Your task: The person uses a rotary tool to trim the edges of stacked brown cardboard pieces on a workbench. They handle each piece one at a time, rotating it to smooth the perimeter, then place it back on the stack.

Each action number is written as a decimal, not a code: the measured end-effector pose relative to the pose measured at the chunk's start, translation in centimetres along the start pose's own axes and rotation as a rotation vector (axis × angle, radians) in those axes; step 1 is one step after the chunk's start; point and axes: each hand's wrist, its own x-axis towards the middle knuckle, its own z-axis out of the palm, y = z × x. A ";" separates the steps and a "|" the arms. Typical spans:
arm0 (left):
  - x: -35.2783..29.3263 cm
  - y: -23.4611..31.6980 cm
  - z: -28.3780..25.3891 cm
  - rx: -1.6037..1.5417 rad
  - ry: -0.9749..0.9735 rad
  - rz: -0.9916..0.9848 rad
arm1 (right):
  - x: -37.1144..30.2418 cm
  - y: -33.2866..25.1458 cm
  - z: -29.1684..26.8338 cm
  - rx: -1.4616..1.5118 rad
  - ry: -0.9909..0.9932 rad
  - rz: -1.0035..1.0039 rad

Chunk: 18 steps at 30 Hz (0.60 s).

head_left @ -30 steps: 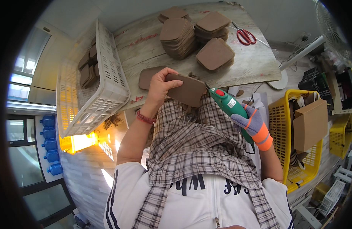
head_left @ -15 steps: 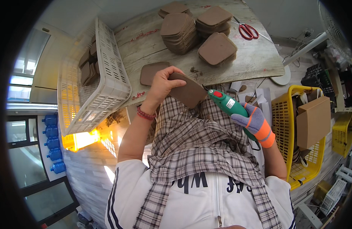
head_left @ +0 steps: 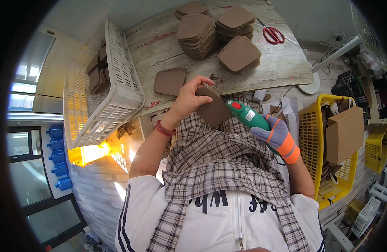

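My bare left hand (head_left: 191, 99) pinches a brown rounded-corner pad (head_left: 213, 110) by its upper left part, above my lap. In a grey and orange glove, my right hand (head_left: 276, 137) grips a green handheld power tool (head_left: 246, 115) with a red switch. The tool's tip meets or nearly meets the pad's right edge; which of the two I cannot tell. Another brown pad (head_left: 170, 81) lies flat on the table beside my left hand. Further back stand stacks of similar pads, among them a tall stack (head_left: 197, 35) and a lower one (head_left: 239, 53).
Red-handled scissors (head_left: 272, 35) rest at the worn wooden table's (head_left: 160, 46) right side. A white crate (head_left: 122, 90) holding brown pads stands on the left. To the right is a yellow basket (head_left: 311, 143) with a cardboard box (head_left: 345, 134), and a fan (head_left: 372, 31) rises behind.
My left hand has shifted slightly right, turning the pad, and its fingers have moved along the pad's edge. The right hand and power tool have moved slightly left.
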 end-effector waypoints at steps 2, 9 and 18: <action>-0.1 0.1 0.3 -0.044 -0.042 -0.024 | 0.1 0.0 0.0 -0.012 -0.006 -0.003; -0.3 1.2 0.8 -0.051 -0.156 -0.091 | 0.4 -0.3 0.4 0.077 -0.040 0.023; -0.3 -0.6 -2.8 -0.262 -0.014 -0.050 | 2.1 -1.0 1.6 0.134 -0.008 -0.033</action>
